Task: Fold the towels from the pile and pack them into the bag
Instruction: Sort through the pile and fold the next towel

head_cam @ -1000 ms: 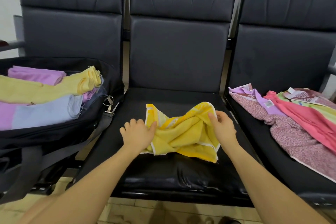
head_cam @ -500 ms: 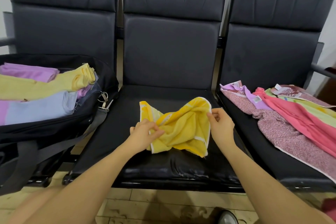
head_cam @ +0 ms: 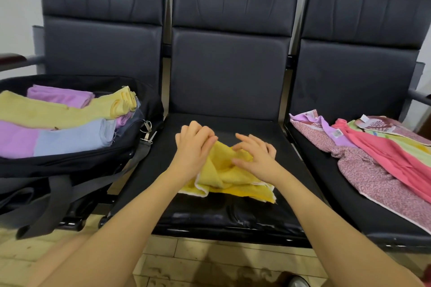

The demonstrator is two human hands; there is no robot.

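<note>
**Yellow towel gathered at mid-seat, fold not yet formed**

Both hands have moved inward since the earlier frame, and the crumpled yellow terry towel with white edging (head_cam: 229,178) now sits bunched under them instead of spread in a bow shape between them. It lies on the black padded middle seat (head_cam: 224,214), toward the near half of the cushion.

Left hand (head_cam: 194,149) rests on the towel's left part, fingers loosely curled over the cloth; whether it pinches a layer, I cannot tell. Right hand (head_cam: 255,158) lies on the right part with fingers fairly straight and spread, pressing rather than gripping.

To fold well from here, I judge the towel should first be drawn flat: find two corners, pull the white edges apart, smooth the wrinkles, then bring edge to edge so the stack in the bag stays tidy.

Left of the seat, the open black fabric bag (head_cam: 70,165) already holds folded towels in lilac, pale yellow and blue. On the right seat lies the loose pile of unfolded towels (head_cam: 377,158), pink, floral and green, well apart from the hands.
</note>
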